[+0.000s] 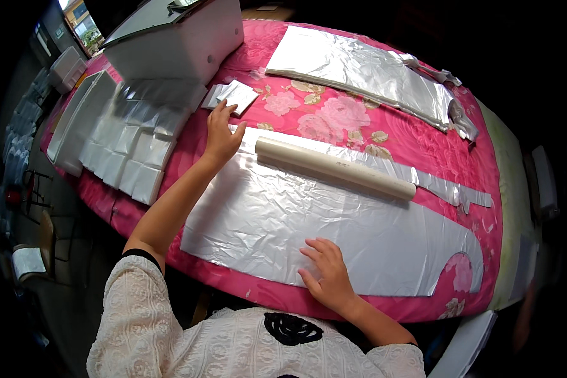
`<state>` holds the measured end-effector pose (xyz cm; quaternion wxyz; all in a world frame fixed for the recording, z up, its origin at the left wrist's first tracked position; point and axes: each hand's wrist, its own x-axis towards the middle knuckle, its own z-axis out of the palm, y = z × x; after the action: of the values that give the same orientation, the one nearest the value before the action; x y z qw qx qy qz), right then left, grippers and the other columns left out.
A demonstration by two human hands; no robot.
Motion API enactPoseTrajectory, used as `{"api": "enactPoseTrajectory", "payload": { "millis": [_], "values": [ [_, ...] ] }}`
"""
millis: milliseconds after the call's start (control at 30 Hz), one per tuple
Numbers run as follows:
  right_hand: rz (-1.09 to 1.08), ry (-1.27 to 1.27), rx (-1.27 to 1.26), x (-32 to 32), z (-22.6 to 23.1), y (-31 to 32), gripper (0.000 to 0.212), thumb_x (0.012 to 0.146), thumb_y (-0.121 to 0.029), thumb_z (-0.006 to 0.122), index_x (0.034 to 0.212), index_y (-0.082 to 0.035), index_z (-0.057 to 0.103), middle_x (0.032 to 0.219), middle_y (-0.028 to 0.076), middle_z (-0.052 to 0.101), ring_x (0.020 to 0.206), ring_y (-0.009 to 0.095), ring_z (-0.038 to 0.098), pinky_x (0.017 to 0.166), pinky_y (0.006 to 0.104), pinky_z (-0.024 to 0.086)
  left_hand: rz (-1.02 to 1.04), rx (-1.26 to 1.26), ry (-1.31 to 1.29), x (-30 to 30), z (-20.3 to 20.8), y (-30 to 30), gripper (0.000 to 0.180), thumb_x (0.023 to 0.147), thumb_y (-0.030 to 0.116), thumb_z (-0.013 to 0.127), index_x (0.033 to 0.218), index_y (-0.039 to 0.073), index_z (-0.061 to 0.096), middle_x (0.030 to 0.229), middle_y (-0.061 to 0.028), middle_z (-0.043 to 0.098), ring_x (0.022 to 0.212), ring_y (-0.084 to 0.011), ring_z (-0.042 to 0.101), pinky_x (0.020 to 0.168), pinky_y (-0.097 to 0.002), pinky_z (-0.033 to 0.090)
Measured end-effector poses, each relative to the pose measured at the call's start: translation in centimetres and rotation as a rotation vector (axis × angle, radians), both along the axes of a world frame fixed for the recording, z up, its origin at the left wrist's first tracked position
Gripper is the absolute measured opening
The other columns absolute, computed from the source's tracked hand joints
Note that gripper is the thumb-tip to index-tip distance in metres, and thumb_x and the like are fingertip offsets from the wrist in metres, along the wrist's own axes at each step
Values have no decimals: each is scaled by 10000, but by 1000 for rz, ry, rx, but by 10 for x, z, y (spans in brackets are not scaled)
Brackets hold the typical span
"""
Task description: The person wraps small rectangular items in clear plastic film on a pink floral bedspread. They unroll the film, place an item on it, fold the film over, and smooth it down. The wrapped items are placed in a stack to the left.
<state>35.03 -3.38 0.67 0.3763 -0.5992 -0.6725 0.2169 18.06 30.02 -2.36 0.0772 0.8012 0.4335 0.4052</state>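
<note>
My left hand (223, 135) reaches forward, its fingers stretched out and fingertips at the near edge of a small stack of flat white packets (239, 96). Whether the fingertips press on the top packet cannot be made out. Flat on the cloth in front of me lies a silvery-white plastic sheet (359, 242), with a curved cutout at its right end. Over the sheet's near part is my right hand (327, 272), fingers apart and holding nothing. A pale cardboard-like tube (334, 167) lies slantwise along the sheet's far side.
A pink flowered tablecloth (258, 296) covers the table. At the far right lies a thick pile of silvery plastic sheets (359, 69). Rows of folded clear-wrapped packets (132, 148) sit at the left, beside a long white tray (75, 120). Behind them stands a large white box (183, 50).
</note>
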Motion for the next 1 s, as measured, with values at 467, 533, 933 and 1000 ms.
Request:
{"api": "enactPoseTrajectory", "payload": {
  "millis": [467,533,933,1000],
  "values": [
    [-271,-536,-224,131,21,17,497,750,-206,694,1193,-40,543,918,143,573,892,309,537,795,387,447,-706,-299,199,70,10,-212,795,774,231,671,1412,46,234,1481,-257,61,1355,-439,129,1084,-479,206],
    [-199,-371,-314,100,23,-14,529,797,-280,659,1210,16,513,1026,173,563,965,317,537,849,387,444,-672,-329,157,86,9,-220,836,789,322,661,1415,8,204,1467,-295,34,1357,-464,75,1088,-498,176],
    [-708,-584,-179,288,-38,-133,455,905,-191,430,1289,53,434,1365,209,410,1288,319,364,1080,364,274,-910,-193,376,131,19,-291,734,767,469,592,1307,4,414,1472,-263,121,1356,-472,42,1092,-520,146],
    [-954,-689,-226,341,-46,-166,422,912,-188,411,1252,52,479,1320,202,465,1260,305,409,1065,356,304,-916,-219,413,137,27,-302,716,767,455,597,1298,7,427,1476,-249,125,1359,-465,43,1094,-514,148]
  ]
}}
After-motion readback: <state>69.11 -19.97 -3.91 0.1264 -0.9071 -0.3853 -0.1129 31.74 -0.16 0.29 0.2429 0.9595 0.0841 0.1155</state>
